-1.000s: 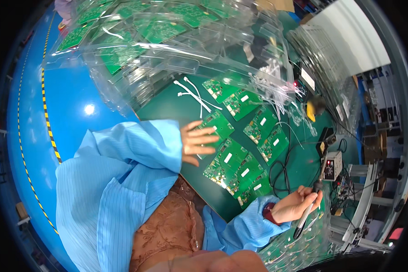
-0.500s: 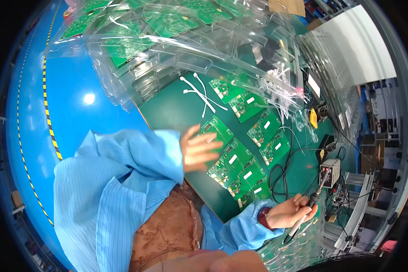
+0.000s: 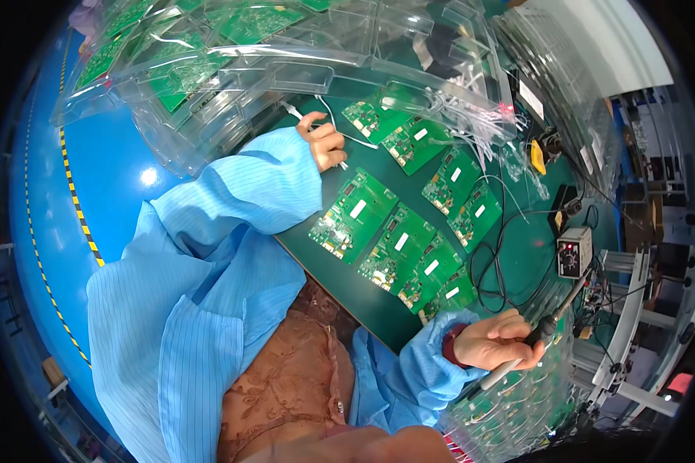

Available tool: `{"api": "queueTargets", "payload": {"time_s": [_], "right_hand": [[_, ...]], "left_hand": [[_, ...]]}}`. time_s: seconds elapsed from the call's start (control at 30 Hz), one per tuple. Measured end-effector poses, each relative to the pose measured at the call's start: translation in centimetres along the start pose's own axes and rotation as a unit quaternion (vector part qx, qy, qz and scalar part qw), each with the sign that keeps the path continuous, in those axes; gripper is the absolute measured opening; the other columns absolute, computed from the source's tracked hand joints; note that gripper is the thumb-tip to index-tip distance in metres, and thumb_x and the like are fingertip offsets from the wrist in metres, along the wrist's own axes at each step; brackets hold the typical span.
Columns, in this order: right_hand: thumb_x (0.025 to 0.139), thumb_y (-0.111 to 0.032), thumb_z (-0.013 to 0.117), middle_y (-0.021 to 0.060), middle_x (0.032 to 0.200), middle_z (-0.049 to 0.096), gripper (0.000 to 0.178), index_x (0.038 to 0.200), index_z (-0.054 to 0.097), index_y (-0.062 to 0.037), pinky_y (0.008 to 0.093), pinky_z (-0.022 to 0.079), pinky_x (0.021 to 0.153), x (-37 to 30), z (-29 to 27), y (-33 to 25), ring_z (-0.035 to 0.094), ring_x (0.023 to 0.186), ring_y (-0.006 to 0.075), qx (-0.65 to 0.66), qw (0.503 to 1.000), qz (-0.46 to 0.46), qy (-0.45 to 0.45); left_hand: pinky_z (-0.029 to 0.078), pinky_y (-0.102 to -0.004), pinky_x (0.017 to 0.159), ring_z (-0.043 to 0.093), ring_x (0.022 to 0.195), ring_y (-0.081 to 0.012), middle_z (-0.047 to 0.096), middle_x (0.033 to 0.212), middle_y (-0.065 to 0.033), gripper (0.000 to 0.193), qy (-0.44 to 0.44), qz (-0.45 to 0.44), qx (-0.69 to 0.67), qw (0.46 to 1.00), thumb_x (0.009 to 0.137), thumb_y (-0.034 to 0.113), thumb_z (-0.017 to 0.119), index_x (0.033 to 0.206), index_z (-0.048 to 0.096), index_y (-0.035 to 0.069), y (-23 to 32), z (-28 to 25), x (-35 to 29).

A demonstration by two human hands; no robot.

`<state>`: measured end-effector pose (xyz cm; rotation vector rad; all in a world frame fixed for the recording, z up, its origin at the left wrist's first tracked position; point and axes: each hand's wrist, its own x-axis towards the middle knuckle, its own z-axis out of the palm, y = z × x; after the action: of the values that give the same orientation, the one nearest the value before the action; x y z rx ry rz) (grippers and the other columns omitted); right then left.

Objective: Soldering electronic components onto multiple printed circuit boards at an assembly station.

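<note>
My left hand [image 3: 324, 142] reaches over the green mat near the table's left edge, its fingers curled onto a white cable [image 3: 293, 111]. The cable's connector end shows beyond the fingers and its other end below them. Another thin white cable [image 3: 361, 142] runs out beside that hand. At the lower right my right hand [image 3: 496, 341] is closed round a soldering iron [image 3: 501, 376] with a pale handle, dark collar and metal shaft pointing up and right. Between the hands lie several green circuit boards; the nearest to my left hand is one board [image 3: 354, 216].
Clear plastic trays [image 3: 208, 100] holding green boards are stacked at the far left. White cables [image 3: 471, 108] lie bunched at the back. A small control box [image 3: 574, 253] with a red light stands at the right beside a coiled black cord [image 3: 496, 270]. More boards in trays [image 3: 510, 409] lie below my right hand.
My left hand has moved up and away from the boards, going from spread fingers to closing on a white cable. My right hand still holds the iron. The view has shifted slightly.
</note>
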<state>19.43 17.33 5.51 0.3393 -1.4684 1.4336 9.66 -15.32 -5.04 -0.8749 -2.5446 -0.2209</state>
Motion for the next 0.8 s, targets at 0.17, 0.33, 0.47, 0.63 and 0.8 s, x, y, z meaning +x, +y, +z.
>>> {"api": "queueTargets", "payload": {"time_s": [0.17, 0.33, 0.47, 0.63, 0.8], "right_hand": [[0.098, -0.033, 0.034, 0.0040, 0.054, 0.043, 0.025, 0.111, 0.041, -0.0136, 0.0270, 0.023, 0.044, -1.7, 1.3, -0.7, 0.030, 0.041, 0.0114, 0.055, 0.981, -0.106, -0.150], [0.097, -0.033, 0.035, 0.0062, 0.052, 0.045, 0.024, 0.109, 0.042, -0.0140, 0.0267, 0.025, 0.039, -5.5, 1.8, -1.3, 0.035, 0.039, 0.0129, 0.011, 0.989, -0.074, -0.125], [0.089, -0.015, 0.054, 0.0178, 0.062, 0.057, 0.023, 0.107, 0.042, -0.0117, 0.0248, 0.035, 0.041, -9.3, 1.1, -0.8, 0.046, 0.045, 0.0163, 0.011, 0.990, 0.053, -0.132], [0.072, 0.014, 0.064, 0.0251, 0.087, 0.061, 0.049, 0.109, 0.041, -0.0088, 0.0323, 0.051, 0.058, -10.2, 2.3, -1.0, 0.061, 0.068, 0.0239, 0.079, 0.953, 0.211, -0.204], [0.069, 0.016, 0.066, 0.0230, 0.090, 0.060, 0.054, 0.110, 0.041, -0.0086, 0.0322, 0.051, 0.065, -9.7, 3.2, -0.9, 0.061, 0.076, 0.0245, 0.071, 0.942, 0.243, -0.220]], "left_hand": [[0.039, -0.0446, 0.092, 0.059, 0.081, -0.0162, 0.060, 0.081, -0.0013, 0.008, 0.121, -0.023, -0.024, 0.992, 0.068, 0.006, 0.063, 0.075, 0.060, 0.008, 1.5, -3.0, 0.9], [0.044, -0.0440, 0.086, 0.062, 0.067, -0.0177, 0.064, 0.074, -0.0059, 0.009, 0.187, 0.030, -0.181, 0.965, 0.067, 0.001, 0.062, 0.074, 0.058, 0.005, 5.0, -6.1, 0.4], [0.040, -0.0434, 0.087, 0.061, 0.066, -0.0164, 0.064, 0.075, -0.0040, 0.011, 0.197, 0.023, -0.248, 0.948, 0.066, 0.003, 0.065, 0.076, 0.062, 0.006, 8.2, -5.9, 0.7], [0.034, -0.0436, 0.093, 0.061, 0.067, -0.0155, 0.063, 0.074, -0.0001, 0.010, 0.143, -0.025, -0.359, 0.922, 0.063, 0.003, 0.071, 0.066, 0.063, 0.009, 10.2, -5.4, 1.3], [0.038, -0.0451, 0.090, 0.060, 0.067, -0.0168, 0.062, 0.073, -0.0006, 0.010, 0.168, -0.008, -0.396, 0.902, 0.064, 0.002, 0.070, 0.066, 0.062, 0.008, 11.5, -4.7, 1.9]]}}
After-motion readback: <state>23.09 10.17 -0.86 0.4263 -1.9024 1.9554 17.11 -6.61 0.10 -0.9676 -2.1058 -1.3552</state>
